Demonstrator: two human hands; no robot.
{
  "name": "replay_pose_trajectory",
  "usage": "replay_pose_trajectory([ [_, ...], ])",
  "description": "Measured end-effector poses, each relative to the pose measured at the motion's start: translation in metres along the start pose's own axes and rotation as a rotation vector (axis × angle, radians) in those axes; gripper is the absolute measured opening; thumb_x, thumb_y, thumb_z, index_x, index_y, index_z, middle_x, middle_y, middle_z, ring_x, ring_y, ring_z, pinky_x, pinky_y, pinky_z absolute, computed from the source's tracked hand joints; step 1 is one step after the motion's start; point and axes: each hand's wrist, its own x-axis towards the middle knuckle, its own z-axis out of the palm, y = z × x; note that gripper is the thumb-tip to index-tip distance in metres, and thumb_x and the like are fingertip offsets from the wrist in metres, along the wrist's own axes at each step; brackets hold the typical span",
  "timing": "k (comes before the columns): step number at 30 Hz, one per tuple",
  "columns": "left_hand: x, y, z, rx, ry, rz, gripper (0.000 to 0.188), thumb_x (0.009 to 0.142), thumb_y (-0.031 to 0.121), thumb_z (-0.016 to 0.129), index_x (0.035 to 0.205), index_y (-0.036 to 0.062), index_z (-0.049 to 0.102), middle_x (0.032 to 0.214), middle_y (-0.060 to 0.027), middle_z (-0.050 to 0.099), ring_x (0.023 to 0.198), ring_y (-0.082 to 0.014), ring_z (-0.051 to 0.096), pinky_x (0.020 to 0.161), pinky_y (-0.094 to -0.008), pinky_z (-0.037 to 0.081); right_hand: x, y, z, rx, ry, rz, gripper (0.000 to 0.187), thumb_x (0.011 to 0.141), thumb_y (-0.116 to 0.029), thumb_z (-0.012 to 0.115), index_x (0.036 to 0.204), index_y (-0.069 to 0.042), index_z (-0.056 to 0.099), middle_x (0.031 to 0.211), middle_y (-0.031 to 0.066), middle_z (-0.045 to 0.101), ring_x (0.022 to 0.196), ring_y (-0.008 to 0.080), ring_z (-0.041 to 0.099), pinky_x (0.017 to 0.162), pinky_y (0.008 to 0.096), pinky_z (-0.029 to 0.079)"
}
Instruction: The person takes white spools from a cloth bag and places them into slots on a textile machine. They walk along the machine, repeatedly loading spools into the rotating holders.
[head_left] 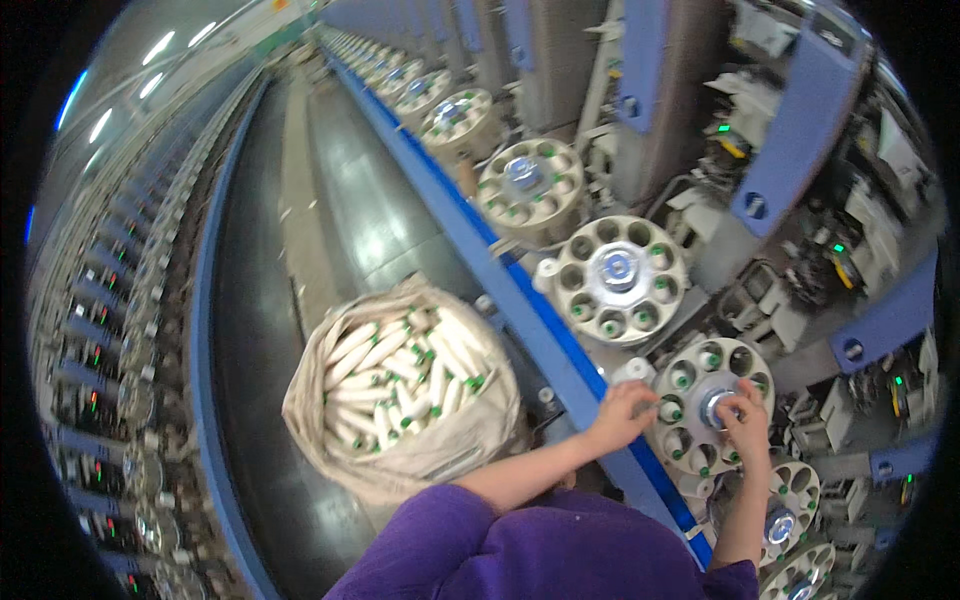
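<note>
My left hand [624, 414] is at the left rim of a round cream bobbin magazine [683, 352]. Its fingers are curved and apart, close to a green-tipped bobbin [670, 409] in one of the pockets. At the magazine's shiny central hub [713, 405] is my right hand [746, 422], its fingers bent together against the hub's right side. Whatever may lie between those fingertips is hidden. Several pockets of this magazine hold white yarn bobbins with green tips, standing upright; others look dark inside.
A cream cloth sack [310, 420] full of white yarn bobbins stands in the aisle to my left. Similar magazines [622, 280] line the machine behind a blue rail [560, 345]. Blue machine panels [800, 130] rise at the right, and another machine row [130, 300] runs along the left.
</note>
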Motion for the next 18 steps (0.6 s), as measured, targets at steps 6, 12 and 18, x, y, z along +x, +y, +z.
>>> replay_pose_trajectory([
  [6,-0.109,-0.106,-0.191,0.722,0.169,-0.454,0.031,0.068,0.014,0.069,0.098,0.0089,0.066,0.111,-0.0166,0.058,0.107,-0.0356,0.051,0.092,-0.0471,0.040,0.014,0.036,0.000,0.047,-0.014,0.238,0.019,0.082,-0.013,0.069,0.089,0.005,0.066,0.092,0.0079,0.062,0.080,0.0119,0.055,0.072,0.0268,0.046],
  [12,-0.234,-0.136,-0.325,0.810,0.652,-0.614,0.032,0.074,0.012,0.067,0.103,0.0009,0.060,0.111,-0.0182,0.058,0.103,-0.0372,0.054,0.096,-0.0469,0.039,0.028,0.002,0.004,-0.092,-0.461,0.500,0.025,0.081,-0.015,0.071,0.099,0.001,0.064,0.078,0.0022,0.062,0.071,0.0104,0.056,0.067,0.0258,0.046],
  [18,-0.294,-0.145,-0.382,0.381,0.857,-1.035,0.028,0.086,0.018,0.057,0.105,-0.0028,0.060,0.097,-0.0175,0.066,0.090,-0.0306,0.064,0.082,-0.0380,0.049,0.059,-0.115,0.121,0.117,-0.360,0.103,0.022,0.089,-0.013,0.062,0.108,-0.002,0.064,0.102,0.0059,0.063,0.092,0.0150,0.060,0.080,0.0276,0.047],
])
